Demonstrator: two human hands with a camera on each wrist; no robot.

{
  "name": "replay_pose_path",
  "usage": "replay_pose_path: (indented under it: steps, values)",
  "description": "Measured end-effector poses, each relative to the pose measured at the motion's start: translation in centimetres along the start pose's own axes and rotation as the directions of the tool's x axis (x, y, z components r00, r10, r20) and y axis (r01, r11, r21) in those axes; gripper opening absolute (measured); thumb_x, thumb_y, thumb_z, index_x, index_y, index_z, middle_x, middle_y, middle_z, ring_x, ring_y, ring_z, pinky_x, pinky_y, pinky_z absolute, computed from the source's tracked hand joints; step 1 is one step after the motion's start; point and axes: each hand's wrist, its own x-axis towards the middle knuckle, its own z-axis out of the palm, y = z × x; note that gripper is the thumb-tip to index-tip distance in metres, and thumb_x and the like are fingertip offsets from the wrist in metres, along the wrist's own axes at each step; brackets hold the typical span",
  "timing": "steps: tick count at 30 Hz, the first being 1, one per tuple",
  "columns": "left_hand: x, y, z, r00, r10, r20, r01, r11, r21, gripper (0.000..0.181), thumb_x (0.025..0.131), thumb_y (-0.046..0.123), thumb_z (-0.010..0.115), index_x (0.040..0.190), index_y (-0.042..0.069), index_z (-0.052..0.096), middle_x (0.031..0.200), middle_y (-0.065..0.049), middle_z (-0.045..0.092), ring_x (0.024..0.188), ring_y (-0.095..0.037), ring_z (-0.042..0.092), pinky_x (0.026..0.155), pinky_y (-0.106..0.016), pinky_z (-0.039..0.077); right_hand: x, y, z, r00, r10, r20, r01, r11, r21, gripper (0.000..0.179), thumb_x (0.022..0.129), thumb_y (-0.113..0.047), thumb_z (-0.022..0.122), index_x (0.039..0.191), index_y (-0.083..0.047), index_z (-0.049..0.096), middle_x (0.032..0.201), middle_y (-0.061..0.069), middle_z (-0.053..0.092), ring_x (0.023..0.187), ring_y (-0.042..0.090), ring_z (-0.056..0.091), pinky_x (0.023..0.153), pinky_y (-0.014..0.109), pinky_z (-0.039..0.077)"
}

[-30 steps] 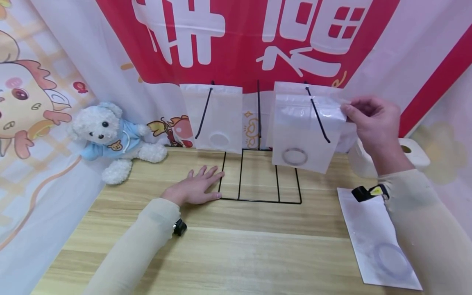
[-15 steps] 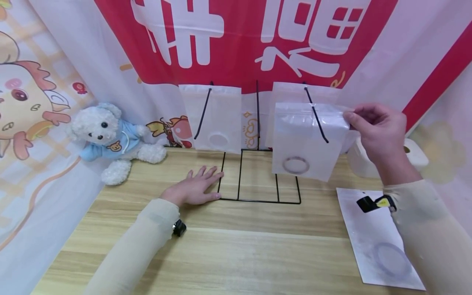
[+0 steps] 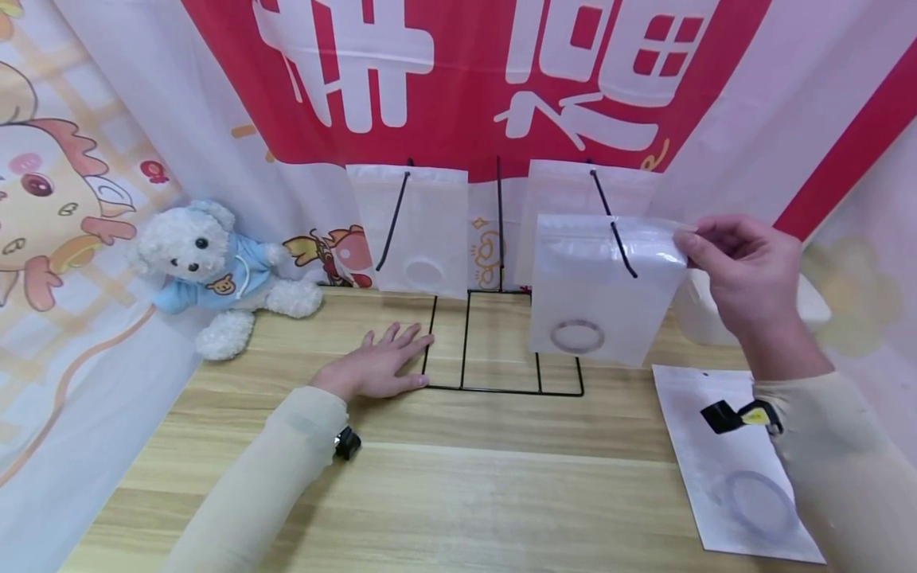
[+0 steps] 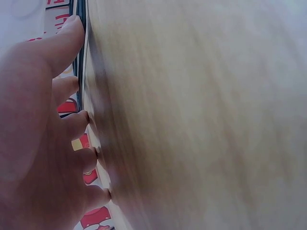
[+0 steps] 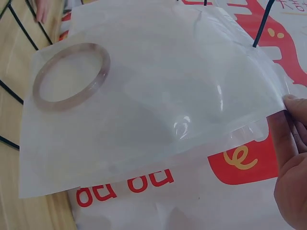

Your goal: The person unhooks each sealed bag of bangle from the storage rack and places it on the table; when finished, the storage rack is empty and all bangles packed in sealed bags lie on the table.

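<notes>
My right hand [image 3: 748, 274] pinches the upper right corner of a translucent zip bag [image 3: 609, 278]. A pale ring, like a bangle [image 3: 577, 351], shows in the bag's lower part. A black prong [image 3: 622, 247] of the wire rack passes through the bag near its top. In the right wrist view the bag [image 5: 144, 120] fills most of the picture, with thumb and fingers [image 5: 295, 158] at its edge. My left hand [image 3: 383, 362] lies with fingers spread on the table, touching the left side of the rack's base [image 3: 501, 390]. The left wrist view shows its fingertips [image 4: 79, 124] against the wood.
Behind the held bag hangs another bag [image 3: 552, 187]. A further bag [image 3: 423, 223] hangs on the left prong. On the table at right lies a white bag [image 3: 716, 430] with a ring inside, near a white box [image 3: 805, 298]. A plush bear [image 3: 208, 263] sits at left.
My right hand has drawn the bag along the prong, forward and downward toward its tip. More of the bag behind is uncovered. The left hand has stayed in place.
</notes>
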Motion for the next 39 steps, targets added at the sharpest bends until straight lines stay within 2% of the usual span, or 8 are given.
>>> replay_pose_path:
  steps: [9,15,28,32,39]
  values:
    - [0.0,0.1,0.1,1.000,0.014,-0.019,-0.013,1.000,0.017,0.080,0.110,0.058,0.051,0.175,0.022,0.021,0.182,-0.017,0.010,0.166,-0.053,0.008,0.126,-0.083,0.005,-1.2,-0.1,-0.3,0.999,-0.032,0.001,0.032,0.998,-0.061,0.043,0.091,-0.029,0.088,0.126,-0.006,0.079,0.102,-0.006,0.078,0.086,0.011,0.069,0.078,0.011,0.060]
    - [0.1,0.0,0.1,1.000,0.008,-0.016,-0.008,1.000,0.015,0.080,0.110,0.059,0.051,0.175,0.023,0.021,0.183,-0.016,0.009,0.166,-0.052,0.007,0.127,-0.082,0.005,-2.1,-0.1,-0.6,0.999,-0.035,0.001,0.035,0.997,-0.069,0.043,0.092,-0.028,0.087,0.127,-0.006,0.078,0.103,-0.005,0.077,0.086,0.011,0.070,0.079,0.011,0.061]
    - [0.0,0.0,0.1,1.000,0.011,-0.020,-0.011,1.000,0.016,0.080,0.110,0.059,0.051,0.175,0.024,0.021,0.183,-0.016,0.008,0.166,-0.052,0.007,0.127,-0.082,0.004,-3.7,-0.1,-1.2,0.996,-0.085,-0.010,0.085,0.996,0.019,0.032,0.092,-0.011,0.086,0.121,0.002,0.077,0.096,-0.004,0.078,0.079,0.012,0.069,0.072,0.011,0.060]
    - [0.0,0.0,0.1,1.000,0.017,-0.023,-0.016,1.000,0.016,0.080,0.110,0.059,0.051,0.175,0.022,0.021,0.182,-0.017,0.010,0.166,-0.054,0.008,0.127,-0.083,0.004,-4.1,-0.2,-1.3,0.995,-0.097,-0.012,0.098,0.995,0.025,0.035,0.091,-0.012,0.087,0.121,0.003,0.077,0.098,0.000,0.078,0.080,0.013,0.069,0.073,0.011,0.060]
    - [0.1,0.0,0.1,1.000,-0.002,-0.005,0.002,1.000,0.006,0.080,0.110,0.060,0.050,0.175,0.025,0.019,0.183,-0.014,0.006,0.167,-0.050,0.005,0.129,-0.080,0.003,-4.9,-0.3,-1.7,0.993,-0.119,-0.016,0.120,0.990,0.071,0.031,0.091,-0.004,0.085,0.119,0.007,0.076,0.096,0.002,0.079,0.079,0.012,0.070,0.075,0.012,0.061]
